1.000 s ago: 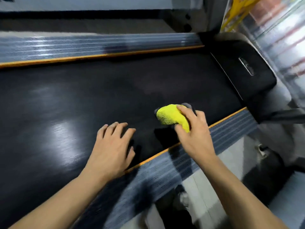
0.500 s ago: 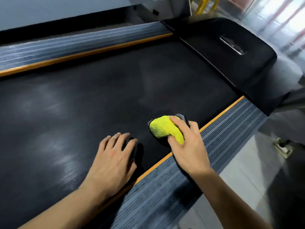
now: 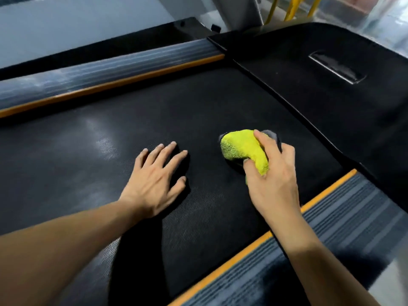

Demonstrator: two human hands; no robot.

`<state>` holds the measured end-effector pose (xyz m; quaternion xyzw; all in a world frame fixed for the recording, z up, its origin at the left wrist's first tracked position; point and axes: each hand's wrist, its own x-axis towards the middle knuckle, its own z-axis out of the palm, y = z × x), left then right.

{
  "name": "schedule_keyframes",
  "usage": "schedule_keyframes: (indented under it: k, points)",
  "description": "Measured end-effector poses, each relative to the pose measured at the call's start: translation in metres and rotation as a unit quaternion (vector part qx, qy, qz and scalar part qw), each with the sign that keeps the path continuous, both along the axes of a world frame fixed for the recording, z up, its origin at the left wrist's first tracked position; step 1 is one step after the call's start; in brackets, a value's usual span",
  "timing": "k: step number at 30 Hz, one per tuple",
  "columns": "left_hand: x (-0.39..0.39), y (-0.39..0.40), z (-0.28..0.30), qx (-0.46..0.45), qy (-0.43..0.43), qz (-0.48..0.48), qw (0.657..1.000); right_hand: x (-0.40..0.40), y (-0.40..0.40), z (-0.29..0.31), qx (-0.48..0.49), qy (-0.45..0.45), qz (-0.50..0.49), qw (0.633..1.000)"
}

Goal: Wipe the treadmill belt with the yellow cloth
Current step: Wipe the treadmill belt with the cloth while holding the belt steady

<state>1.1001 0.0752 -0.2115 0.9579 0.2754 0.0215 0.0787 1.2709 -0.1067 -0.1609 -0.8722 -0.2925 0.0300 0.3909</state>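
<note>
The black treadmill belt point(image 3: 92, 151) fills the middle of the view. A bunched yellow cloth point(image 3: 241, 147) with a grey underside lies on the belt near its right end. My right hand point(image 3: 273, 180) grips the cloth from behind, with the thumb and fingers curled round it. My left hand point(image 3: 156, 180) rests flat on the belt to the left of the cloth, fingers spread and straight, holding nothing.
Grey ribbed side rails with orange edging run along the far side point(image 3: 106, 69) and the near side point(image 3: 331, 239) of the belt. A black motor cover point(image 3: 320, 89) rises at the belt's right end. Yellow bars point(image 3: 291, 7) stand behind it.
Both hands have moved further onto the belt, away from the near rail. The cloth has slid with my right hand toward the belt's middle.
</note>
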Motion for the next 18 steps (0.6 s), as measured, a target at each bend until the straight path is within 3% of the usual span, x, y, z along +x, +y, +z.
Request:
schedule_keyframes:
  k: [4,14,18]
  points:
    - [0.054,0.021,-0.013,0.000,0.010,0.024,1.000,0.042,0.015,-0.005,0.017,0.000,0.009,1.000]
    - [0.054,0.024,-0.019,-0.012,0.022,0.011,1.000,0.080,0.086,-0.009,0.014,0.021,-0.005,1.000]
    - [0.057,0.028,-0.018,-0.015,0.022,0.015,1.000,0.068,0.092,-0.031,-0.188,-0.107,0.027,0.976]
